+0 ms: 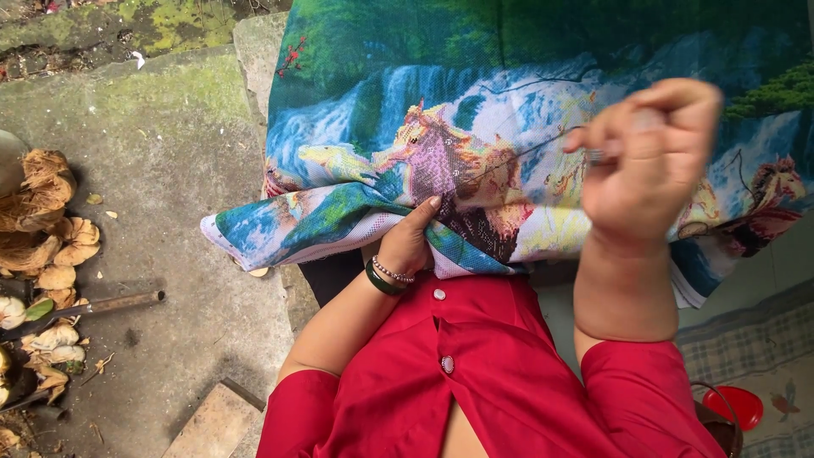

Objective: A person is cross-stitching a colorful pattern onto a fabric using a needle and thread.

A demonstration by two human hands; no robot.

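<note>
From the head view I see my left hand (pixel 407 242) gripping the folded lower edge of a cross-stitch canvas (pixel 475 144) printed with horses and a waterfall. My right hand (pixel 649 161), blurred, is raised above the canvas, its fingers (pixel 598 140) pinched on a dark thread (pixel 517 153). Coconut husks (pixel 42 220) lie on the concrete floor (pixel 170 170).

Matt woven embroidery cloth (pixel 475 161)

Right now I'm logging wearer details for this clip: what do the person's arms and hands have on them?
Both arms are bare below short red sleeves of a buttoned red top. The left hand has two wrist pieces: a dark green bangle and a thin beaded bracelet. The right hand shows no jewellery, though it is blurred.
</note>
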